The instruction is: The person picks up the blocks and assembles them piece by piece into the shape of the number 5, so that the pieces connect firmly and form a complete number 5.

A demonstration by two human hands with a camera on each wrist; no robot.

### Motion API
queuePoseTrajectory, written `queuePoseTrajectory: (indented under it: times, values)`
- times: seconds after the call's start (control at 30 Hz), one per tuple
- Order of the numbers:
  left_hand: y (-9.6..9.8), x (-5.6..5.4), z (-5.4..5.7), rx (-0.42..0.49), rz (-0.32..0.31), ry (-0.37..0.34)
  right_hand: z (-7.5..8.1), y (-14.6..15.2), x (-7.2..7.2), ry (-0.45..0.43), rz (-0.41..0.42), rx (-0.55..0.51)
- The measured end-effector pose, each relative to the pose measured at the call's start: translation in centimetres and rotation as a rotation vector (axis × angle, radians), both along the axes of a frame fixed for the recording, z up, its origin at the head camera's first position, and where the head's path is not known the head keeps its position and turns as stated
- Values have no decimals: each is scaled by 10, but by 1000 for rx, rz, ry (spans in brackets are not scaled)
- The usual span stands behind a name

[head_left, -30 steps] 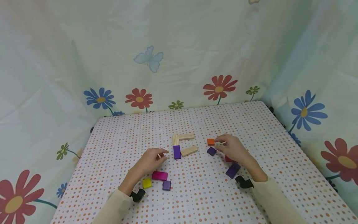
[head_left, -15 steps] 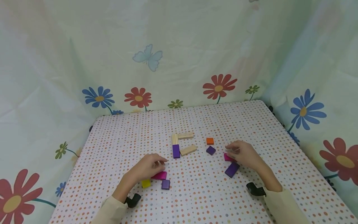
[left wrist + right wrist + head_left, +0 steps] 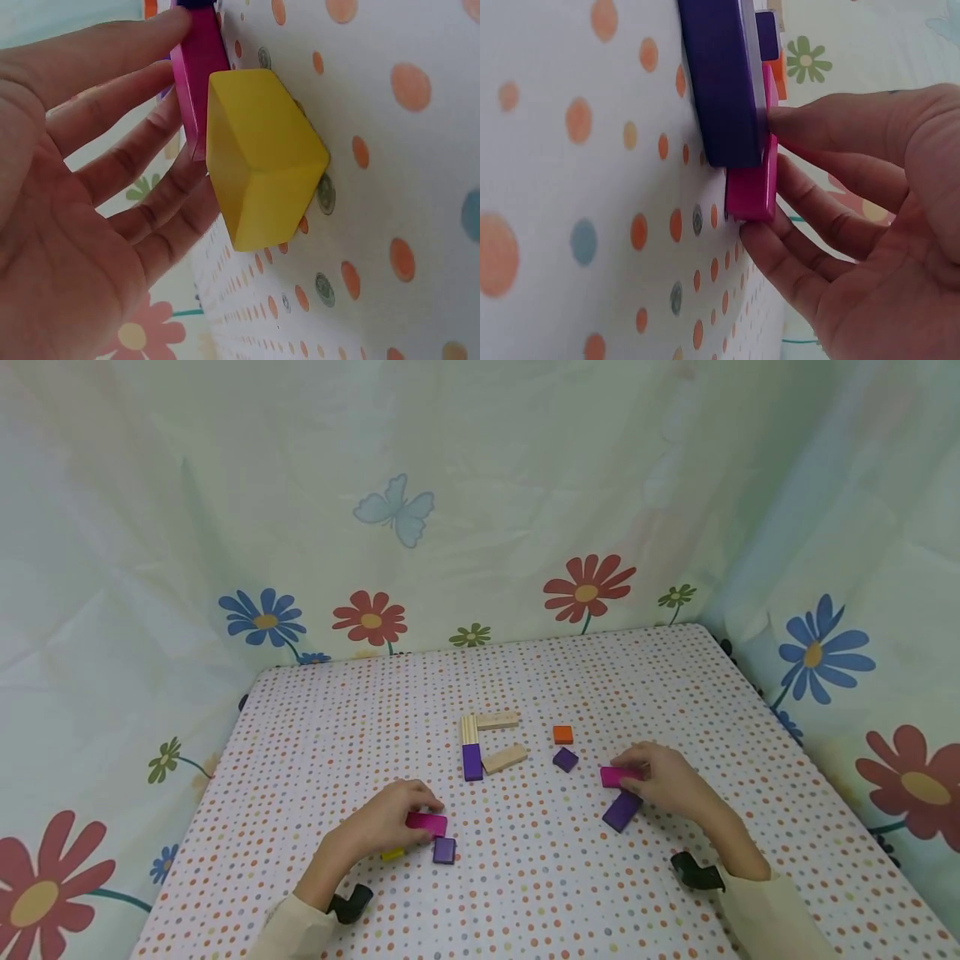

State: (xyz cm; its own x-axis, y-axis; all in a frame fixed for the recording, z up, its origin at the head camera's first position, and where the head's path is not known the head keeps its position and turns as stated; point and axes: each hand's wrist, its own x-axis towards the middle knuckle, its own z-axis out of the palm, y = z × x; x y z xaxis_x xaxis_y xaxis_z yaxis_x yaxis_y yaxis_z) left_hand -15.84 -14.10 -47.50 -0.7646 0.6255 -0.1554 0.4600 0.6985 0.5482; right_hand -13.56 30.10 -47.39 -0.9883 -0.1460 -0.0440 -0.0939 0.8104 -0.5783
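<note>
At the left of the table, my left hand (image 3: 392,817) holds a magenta block (image 3: 427,823) by its long sides, thumb nearer me and fingers beyond. A yellow block (image 3: 262,157) lies just under that hand, partly hidden in the head view. Touching distance from the magenta block is a small purple block (image 3: 444,851). On the right side, my right hand (image 3: 667,781) grips a second magenta block (image 3: 617,777), its right end covered by the fingers. A longer purple block (image 3: 724,82) lies right beside it, nearer me.
Mid-table stand pale wooden strips (image 3: 469,729) behind a purple block (image 3: 472,762), with two plain wooden blocks, one (image 3: 497,721) behind the other (image 3: 505,759). An orange block (image 3: 562,735) and a small dark purple block (image 3: 566,759) lie right of them. Patterned curtains surround the dotted table (image 3: 337,718).
My right hand has drawn back from beside the orange block to the right-hand magenta block. My left hand has come down toward me onto the left magenta block. Both hands now grip.
</note>
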Motion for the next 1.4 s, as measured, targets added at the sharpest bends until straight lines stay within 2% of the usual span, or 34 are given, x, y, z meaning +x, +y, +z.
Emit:
queuePoseTrajectory:
  times: [0.33,0.57,0.83,1.07,1.27,1.4]
  values:
    - [0,-2,0,12,-6,-30,1,0,0,0,15,20]
    - [2,-2,0,-1,24,-45,3,-2,-3,-10,48,47]
    - [8,-2,3,9,42,-40,2,-6,-7,-19,35,57]
    - [24,0,6,32,48,-29,10,-23,-10,3,4,89]
    - [46,6,10,49,-10,-21,16,-44,-10,27,35,85]
    - [60,9,9,38,-48,11,17,-60,-7,25,61,76]
